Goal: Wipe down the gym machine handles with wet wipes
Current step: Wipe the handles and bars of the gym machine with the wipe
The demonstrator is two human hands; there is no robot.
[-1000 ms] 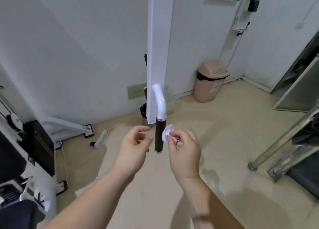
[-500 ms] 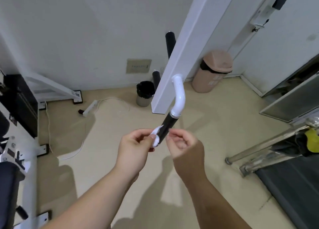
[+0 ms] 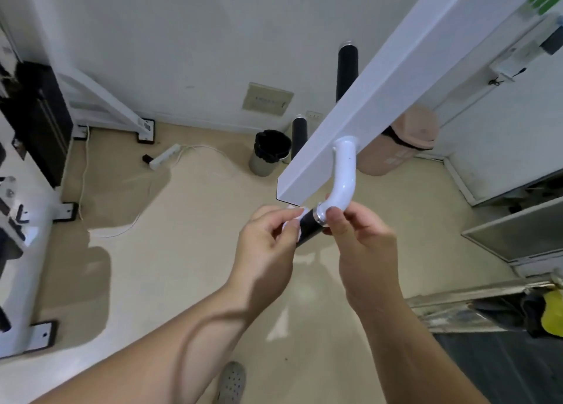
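Slanting from lower left to upper right at frame centre, the black handle grip [image 3: 309,225] lies between both hands: the left hand [image 3: 268,245] pinches a wet wipe [image 3: 293,220] against its left side, while the right hand [image 3: 362,239] grasps the chrome collar [image 3: 320,216], equally near.

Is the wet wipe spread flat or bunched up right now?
Bunched up. The wet wipe shows only as a small crumpled wad pinched in the left hand against the black grip.

left hand [image 3: 268,245] pinching wipe [image 3: 289,225], black handle [image 3: 309,225]
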